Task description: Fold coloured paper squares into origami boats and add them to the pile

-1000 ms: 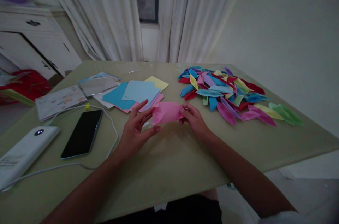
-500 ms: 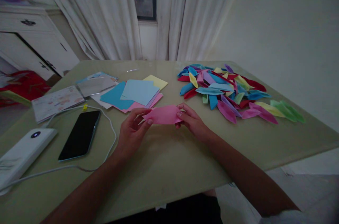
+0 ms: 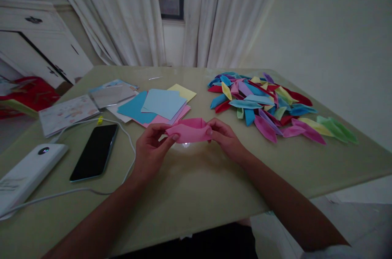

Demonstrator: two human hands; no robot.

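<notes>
A folded pink paper (image 3: 190,130) is held just above the green table (image 3: 196,185), between both hands. My left hand (image 3: 150,148) pinches its left end with thumb and fingers. At the right end, my right hand (image 3: 226,138) pinches it the same way. The paper bulges open along its top edge like a small boat. Behind it lies a stack of flat coloured paper sheets (image 3: 157,106), blue, pink and yellow.
A pile of several folded coloured paper pieces (image 3: 269,106) covers the table's right side. On the left lie a black phone (image 3: 94,150), a white power bank (image 3: 27,173) with a white cable (image 3: 122,136), and printed sheets (image 3: 65,112). Curtains and a white cabinet (image 3: 39,42) stand behind.
My left hand went from open fingers beside the pink paper to a pinch on its left end. The paper has been pulled open along its top edge.
</notes>
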